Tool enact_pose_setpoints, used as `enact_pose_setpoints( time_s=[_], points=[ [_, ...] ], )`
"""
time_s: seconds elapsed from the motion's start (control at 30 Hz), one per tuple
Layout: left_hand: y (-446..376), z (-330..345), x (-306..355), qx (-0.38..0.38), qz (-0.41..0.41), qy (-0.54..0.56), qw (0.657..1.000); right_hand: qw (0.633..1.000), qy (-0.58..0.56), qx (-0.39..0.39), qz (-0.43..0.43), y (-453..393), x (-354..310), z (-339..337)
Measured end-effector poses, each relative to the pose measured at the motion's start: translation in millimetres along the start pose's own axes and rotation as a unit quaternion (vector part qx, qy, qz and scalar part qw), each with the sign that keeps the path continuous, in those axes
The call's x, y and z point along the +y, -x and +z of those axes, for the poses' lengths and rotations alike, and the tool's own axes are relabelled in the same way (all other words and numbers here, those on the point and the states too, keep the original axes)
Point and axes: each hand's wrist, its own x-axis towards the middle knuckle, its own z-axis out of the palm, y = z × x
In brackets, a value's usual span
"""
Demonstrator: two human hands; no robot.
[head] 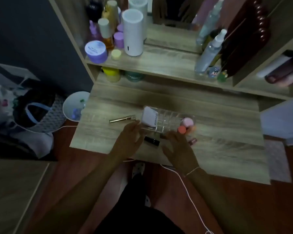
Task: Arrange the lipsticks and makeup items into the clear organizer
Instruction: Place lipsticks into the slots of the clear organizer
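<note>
The clear organizer (167,121) lies on the wooden desk (218,132). A white compact (150,118) leans in its left end. A pink sponge (187,122) and an orange sponge (182,129) sit at its right end. My left hand (129,137) rests at the organizer's front-left corner, fingers spread and touching it. My right hand (178,146) hovers at its front edge with fingers apart. A black lipstick (151,141) lies between my hands. A gold tube (122,119) lies left of the organizer. A small pink item (193,141) sits right of my right hand.
A shelf (167,65) behind the desk holds a white cylinder (133,32), purple jars (96,51), spray bottles (208,53) and a mirror. A white bin (75,105) and a dark bag (35,114) stand on the floor at the left. A white cable (189,195) runs under the desk.
</note>
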Motion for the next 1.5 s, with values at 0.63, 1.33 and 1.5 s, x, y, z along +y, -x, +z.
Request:
enact_pose_setpoints(
  time_s=[0.63,1.33,1.5],
  points=[
    [-22.5,21.1,-23.6,0.035,-0.078,0.003,0.996,0.996,-0.006,-0.078,0.042,-32.9,-0.6,58.3],
    [-57.2,-32.0,-22.1,0.139,-0.016,0.165,0.976,0.945,-0.198,0.182,0.186,-65.5,-18.3,9.0],
    [-96.5,-26.3,15.3,0.125,0.065,0.181,0.973,0.932,-0.197,0.225,0.207,-88.5,-5.1,-6.5]
  ],
)
